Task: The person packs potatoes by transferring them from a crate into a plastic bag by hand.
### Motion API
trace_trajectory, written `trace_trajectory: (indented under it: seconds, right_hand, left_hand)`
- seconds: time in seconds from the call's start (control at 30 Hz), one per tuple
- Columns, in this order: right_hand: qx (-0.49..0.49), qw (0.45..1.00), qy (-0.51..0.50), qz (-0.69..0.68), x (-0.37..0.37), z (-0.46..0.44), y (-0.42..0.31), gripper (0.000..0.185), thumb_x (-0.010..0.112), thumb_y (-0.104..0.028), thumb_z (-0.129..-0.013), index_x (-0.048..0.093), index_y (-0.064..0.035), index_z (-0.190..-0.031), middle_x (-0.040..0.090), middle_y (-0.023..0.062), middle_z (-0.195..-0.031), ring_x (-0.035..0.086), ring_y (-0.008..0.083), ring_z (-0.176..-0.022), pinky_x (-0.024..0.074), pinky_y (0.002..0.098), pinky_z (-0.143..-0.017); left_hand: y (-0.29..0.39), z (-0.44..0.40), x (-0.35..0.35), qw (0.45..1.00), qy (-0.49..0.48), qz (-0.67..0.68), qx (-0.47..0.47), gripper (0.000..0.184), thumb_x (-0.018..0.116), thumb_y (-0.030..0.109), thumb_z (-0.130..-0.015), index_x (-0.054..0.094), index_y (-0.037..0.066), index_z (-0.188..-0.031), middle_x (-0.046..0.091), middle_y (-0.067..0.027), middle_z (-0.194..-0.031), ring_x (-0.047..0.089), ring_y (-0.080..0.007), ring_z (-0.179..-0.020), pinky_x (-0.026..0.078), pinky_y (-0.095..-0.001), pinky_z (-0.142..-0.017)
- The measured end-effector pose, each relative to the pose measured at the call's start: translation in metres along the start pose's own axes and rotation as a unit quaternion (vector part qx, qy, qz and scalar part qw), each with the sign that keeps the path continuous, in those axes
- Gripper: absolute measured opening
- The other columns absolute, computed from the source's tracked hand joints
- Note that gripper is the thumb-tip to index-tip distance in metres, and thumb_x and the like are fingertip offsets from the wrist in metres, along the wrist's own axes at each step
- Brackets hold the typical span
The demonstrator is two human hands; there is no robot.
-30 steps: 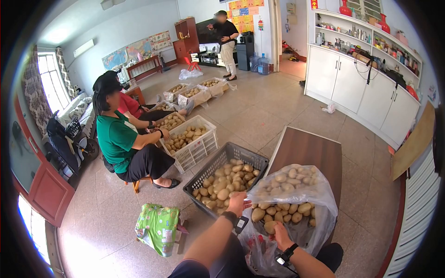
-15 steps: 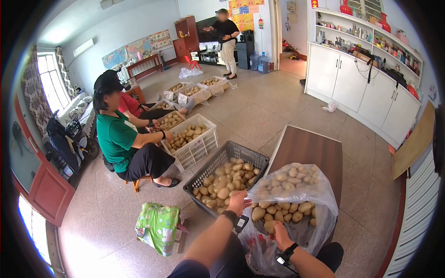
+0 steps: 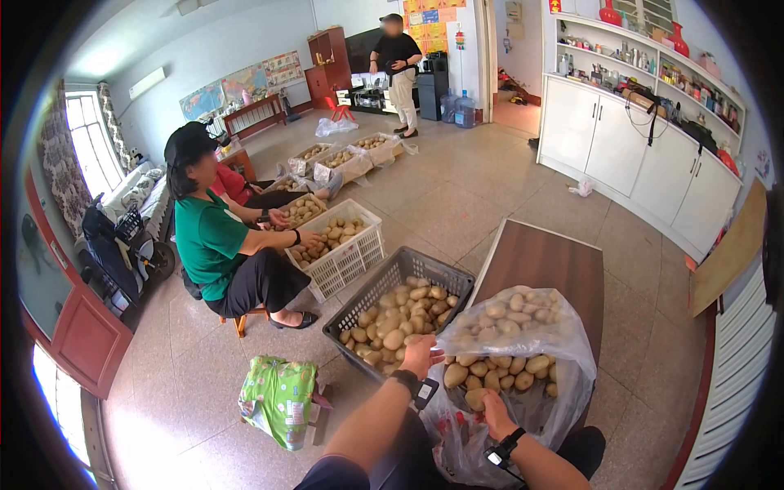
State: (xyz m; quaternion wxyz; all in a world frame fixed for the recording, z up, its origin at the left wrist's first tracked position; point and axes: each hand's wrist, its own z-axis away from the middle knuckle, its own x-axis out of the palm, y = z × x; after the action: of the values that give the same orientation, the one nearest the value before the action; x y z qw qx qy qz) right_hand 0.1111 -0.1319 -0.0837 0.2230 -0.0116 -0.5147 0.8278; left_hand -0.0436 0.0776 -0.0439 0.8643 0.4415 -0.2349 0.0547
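Note:
A clear plastic bag (image 3: 576,367) full of potatoes (image 3: 513,369) lies on its side on a low brown table, its mouth toward me. My left hand (image 3: 421,357) pinches the bag's upper rim on the left, close to the edge of the dark crate. At the mouth, my right hand (image 3: 496,416) has its fingers on a single potato (image 3: 475,398), in front of the pile. Both wrists wear black straps with small devices.
Left of the bag stands a dark grey crate (image 3: 457,286) of potatoes. The brown table (image 3: 539,261) extends behind the bag. A green covered stool (image 3: 278,400) is at lower left. A seated co-worker in green (image 3: 208,245) reaches over a white crate (image 3: 347,265); another person (image 3: 400,65) stands far back.
My hands, the bag and the potato stay practically still. The co-worker in green has shifted their hands over the white crate. The standing person's raised arm has come down.

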Motion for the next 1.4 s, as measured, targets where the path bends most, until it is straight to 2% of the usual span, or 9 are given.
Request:
trace_trajectory:
  seconds: [0.63,0.7,1.13,1.2,1.33,1.4]
  right_hand:
    - [-0.012,1.0,-0.007,0.024,-0.002,0.0,0.001,0.03,0.043,-0.027,-0.094,0.053,-0.0102,-0.117,0.06,0.0047,-0.09,0.056,0.0158,-0.063,0.0458,0.0314,-0.054]
    - [0.011,1.0,-0.003,0.008,0.002,0.006,-0.006,0.031,0.043,-0.027,-0.094,0.053,-0.0102,-0.118,0.06,0.0048,-0.09,0.056,0.016,-0.062,0.0457,0.0312,-0.054]
    - [0.004,1.0,-0.001,0.011,-0.001,0.002,0.001,0.031,0.043,-0.027,-0.094,0.053,-0.0105,-0.118,0.06,0.004,-0.091,0.055,0.0158,-0.062,0.0455,0.0306,-0.054]
    - [0.008,1.0,-0.002,0.005,-0.001,0.003,0.001,0.031,0.043,-0.027,-0.094,0.053,-0.0106,-0.118,0.061,0.004,-0.092,0.056,0.0157,-0.062,0.0456,0.0307,-0.054]
    - [0.006,1.0,0.001,0.008,-0.002,0.001,0.003,0.03,0.042,-0.027,-0.095,0.053,-0.0106,-0.118,0.06,0.004,-0.091,0.056,0.0157,-0.063,0.0459,0.031,-0.055]
    - [0.006,1.0,-0.004,0.011,-0.002,0.002,0.002,0.029,0.042,-0.027,-0.095,0.053,-0.0112,-0.117,0.06,0.0036,-0.09,0.056,0.0155,-0.064,0.0461,0.0312,-0.055]
  left_hand:
    - [-0.001,0.001,0.0,1.0,-0.007,0.0,0.001,0.031,0.056,0.019,-0.092,0.043,0.006,-0.117,0.048,-0.0103,-0.108,0.059,-0.0263,-0.086,0.054,-0.0396,-0.072]
    - [-0.001,0.001,0.0,1.0,0.0,0.003,0.004,0.039,0.058,0.021,-0.09,0.046,0.001,-0.121,0.047,-0.0112,-0.112,0.059,-0.0256,-0.086,0.055,-0.037,-0.069]
    - [0.001,0.003,0.002,1.0,0.008,0.001,0.0,0.04,0.058,0.021,-0.089,0.046,0.001,-0.122,0.048,-0.0116,-0.112,0.059,-0.0254,-0.085,0.056,-0.0371,-0.068]
    - [0.001,0.003,0.001,1.0,-0.007,-0.004,-0.002,0.033,0.056,0.021,-0.093,0.043,0.006,-0.119,0.049,-0.0115,-0.111,0.059,-0.0268,-0.087,0.054,-0.0405,-0.073]
    - [0.003,0.007,0.002,1.0,-0.013,-0.003,0.0,0.034,0.056,0.021,-0.093,0.043,0.006,-0.12,0.049,-0.0117,-0.112,0.059,-0.0267,-0.087,0.054,-0.0405,-0.073]
    - [0.004,0.01,0.004,1.0,0.0,0.004,0.005,0.038,0.058,0.02,-0.089,0.047,0.001,-0.121,0.047,-0.0101,-0.109,0.059,-0.0249,-0.084,0.056,-0.0368,-0.068]
